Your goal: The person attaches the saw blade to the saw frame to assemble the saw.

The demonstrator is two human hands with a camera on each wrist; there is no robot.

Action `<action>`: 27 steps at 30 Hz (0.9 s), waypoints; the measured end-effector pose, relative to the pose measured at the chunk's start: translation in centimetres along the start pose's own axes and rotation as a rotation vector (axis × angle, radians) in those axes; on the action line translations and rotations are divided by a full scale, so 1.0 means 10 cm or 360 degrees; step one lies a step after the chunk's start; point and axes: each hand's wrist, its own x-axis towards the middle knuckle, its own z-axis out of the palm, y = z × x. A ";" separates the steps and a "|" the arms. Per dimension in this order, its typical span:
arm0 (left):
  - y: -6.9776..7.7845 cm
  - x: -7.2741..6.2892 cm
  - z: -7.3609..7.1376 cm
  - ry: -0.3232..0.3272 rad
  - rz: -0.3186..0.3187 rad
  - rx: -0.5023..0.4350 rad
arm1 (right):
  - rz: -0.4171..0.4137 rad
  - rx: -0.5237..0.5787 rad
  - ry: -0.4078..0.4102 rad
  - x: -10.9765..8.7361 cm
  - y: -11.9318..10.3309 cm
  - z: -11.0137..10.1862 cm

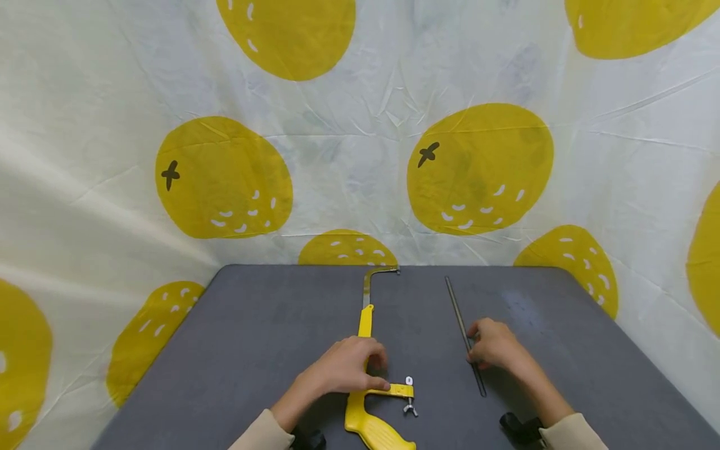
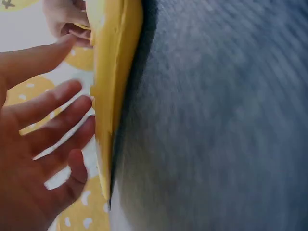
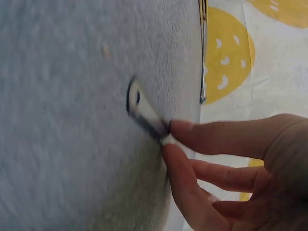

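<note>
A yellow hacksaw frame without a blade lies on the dark grey table, its handle towards me. Over the frame's middle is my left hand; in the left wrist view its fingers are spread and relaxed beside the yellow frame, not wrapped around it. At the frame's near end is a wing nut. To the right, my right hand pinches a thin hacksaw blade between thumb and forefinger. The blade's end, with a hole, shows in the right wrist view.
The grey table reaches back to a white curtain printed with yellow fruit shapes. The curtain also hangs along the left and right sides. Black wrist mounts sit under both forearms.
</note>
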 end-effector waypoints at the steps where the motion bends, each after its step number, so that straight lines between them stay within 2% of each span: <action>1: 0.00 0.00 0.01 -0.0033 0.0005 -0.0001 | 0.0002 -0.0010 0.0009 0.00 -0.01 0.01; 4: 0.03 0.01 0.03 -0.0123 0.0012 0.0006 | 0.0006 -0.0040 0.0029 -0.01 -0.02 0.02; 8: 0.06 0.01 0.07 -0.0164 0.0005 0.0044 | 0.0001 -0.0047 0.0039 -0.01 -0.02 0.02; 13: 0.07 0.01 0.09 -0.0190 -0.0007 0.0078 | -0.0011 -0.0006 0.0005 -0.01 -0.01 0.01; 20: 0.07 0.00 0.11 -0.0188 0.0030 0.0148 | -0.0027 -0.0054 -0.0013 -0.01 0.00 0.03; 27: 0.03 -0.01 0.15 -0.0214 0.0058 0.0135 | -0.0013 -0.0002 -0.0024 -0.05 -0.01 0.08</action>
